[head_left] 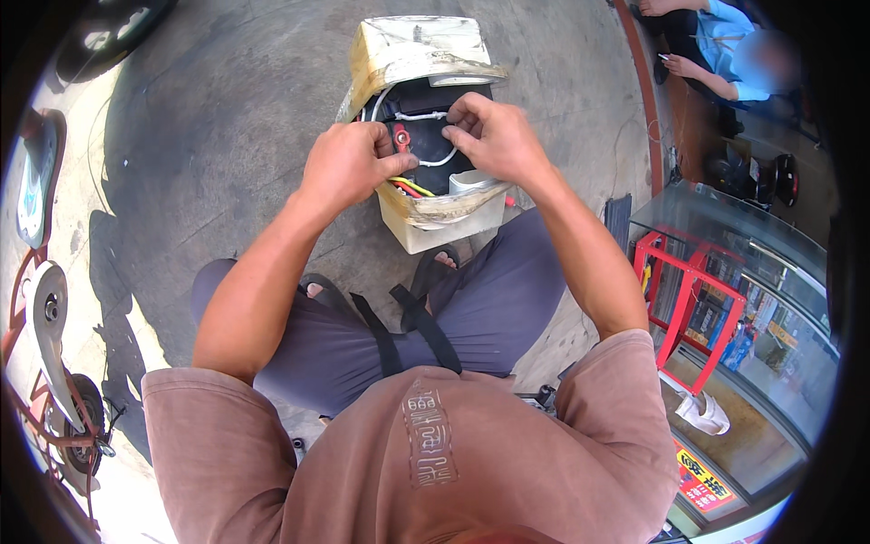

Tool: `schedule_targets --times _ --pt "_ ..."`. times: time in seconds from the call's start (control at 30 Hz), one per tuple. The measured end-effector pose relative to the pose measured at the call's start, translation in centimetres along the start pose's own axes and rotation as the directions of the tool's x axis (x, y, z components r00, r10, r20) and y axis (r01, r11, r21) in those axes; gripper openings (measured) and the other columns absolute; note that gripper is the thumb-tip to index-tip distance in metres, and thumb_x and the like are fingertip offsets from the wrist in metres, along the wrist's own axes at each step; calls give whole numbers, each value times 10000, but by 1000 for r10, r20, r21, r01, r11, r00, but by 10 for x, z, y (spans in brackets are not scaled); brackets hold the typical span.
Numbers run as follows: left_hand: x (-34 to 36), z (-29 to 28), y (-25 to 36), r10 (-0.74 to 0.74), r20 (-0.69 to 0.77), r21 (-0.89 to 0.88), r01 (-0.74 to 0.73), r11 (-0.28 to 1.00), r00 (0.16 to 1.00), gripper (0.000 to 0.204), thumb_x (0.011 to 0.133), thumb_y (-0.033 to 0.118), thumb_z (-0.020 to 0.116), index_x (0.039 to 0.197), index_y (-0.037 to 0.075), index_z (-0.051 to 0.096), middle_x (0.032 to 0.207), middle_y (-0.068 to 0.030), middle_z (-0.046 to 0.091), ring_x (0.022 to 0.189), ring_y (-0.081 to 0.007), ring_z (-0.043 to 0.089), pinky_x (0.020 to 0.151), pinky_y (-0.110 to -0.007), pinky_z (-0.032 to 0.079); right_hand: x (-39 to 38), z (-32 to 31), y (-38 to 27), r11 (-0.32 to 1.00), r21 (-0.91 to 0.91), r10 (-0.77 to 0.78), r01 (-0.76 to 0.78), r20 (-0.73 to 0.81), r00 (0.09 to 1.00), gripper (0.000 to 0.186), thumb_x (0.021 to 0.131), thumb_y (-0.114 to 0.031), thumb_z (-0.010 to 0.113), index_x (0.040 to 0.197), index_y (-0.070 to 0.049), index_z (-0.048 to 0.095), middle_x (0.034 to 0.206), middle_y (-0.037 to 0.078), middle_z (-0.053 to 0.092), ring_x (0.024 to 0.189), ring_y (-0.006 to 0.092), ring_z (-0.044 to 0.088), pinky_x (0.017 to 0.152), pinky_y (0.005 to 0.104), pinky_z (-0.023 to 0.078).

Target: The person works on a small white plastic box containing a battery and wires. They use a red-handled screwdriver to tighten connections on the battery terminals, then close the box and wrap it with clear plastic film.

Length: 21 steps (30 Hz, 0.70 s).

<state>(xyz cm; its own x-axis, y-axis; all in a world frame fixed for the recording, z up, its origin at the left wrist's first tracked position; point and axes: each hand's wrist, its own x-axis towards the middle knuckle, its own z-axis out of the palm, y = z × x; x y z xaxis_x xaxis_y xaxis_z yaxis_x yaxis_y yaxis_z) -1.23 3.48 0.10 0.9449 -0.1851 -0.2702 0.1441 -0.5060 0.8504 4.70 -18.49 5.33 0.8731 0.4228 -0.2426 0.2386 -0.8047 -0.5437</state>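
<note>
On the ground in front of me stands a worn off-white plastic box point(444, 238), its middle exposing a black interior. A thin white wire point(440, 163) loops across the opening. My left hand point(353, 161) is closed, thumb and forefinger pinching the wire's near stretch. Over the right side of the opening, my right hand point(498, 138) is closed in a pinch at the wire's other stretch; its fingertips partly hide the grip. Beside my left fingers sits a red terminal piece point(401, 138). Yellow and red wires point(412, 188) lie below it, left of a white cylindrical part point(471, 181).
A glass display case point(770, 263) with a red metal frame point(698, 272) stands at the right. Another person point(725, 54) sits at the upper right. Scooter parts and a wheel point(83, 422) line the left edge; a black tyre point(109, 41) is at the upper left.
</note>
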Motion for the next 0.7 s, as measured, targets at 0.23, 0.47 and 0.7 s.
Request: schedule_targets --times 0.23,0.47,0.7 --pt "-1 14 7 -11 -91 86 19 996 996 415 797 396 825 775 1 702 672 -110 693 599 -231 657 602 -375 507 7 10 5 975 112 -179 193 -127 976 289 864 -188 802 1033 -7 653 724 56 662 616 126 618 587 283 505" --pt "-6 15 10 -22 -100 105 32 994 995 409 797 393 827 786 1 711 684 -109 702 605 -230 664 604 -376 509 27 19 6 981 -79 -183 175 -111 977 209 840 -263 773 878 -64 722 748 121 715 697 305 707 645 407 550" --pt "-3 13 11 -44 -72 41 47 998 996 382 792 334 846 744 -6 680 656 -82 670 573 -170 608 569 -345 478 31 11 0 997 -37 -65 64 0 998 197 835 -241 768 912 -62 739 759 112 721 710 283 707 663 396 550"
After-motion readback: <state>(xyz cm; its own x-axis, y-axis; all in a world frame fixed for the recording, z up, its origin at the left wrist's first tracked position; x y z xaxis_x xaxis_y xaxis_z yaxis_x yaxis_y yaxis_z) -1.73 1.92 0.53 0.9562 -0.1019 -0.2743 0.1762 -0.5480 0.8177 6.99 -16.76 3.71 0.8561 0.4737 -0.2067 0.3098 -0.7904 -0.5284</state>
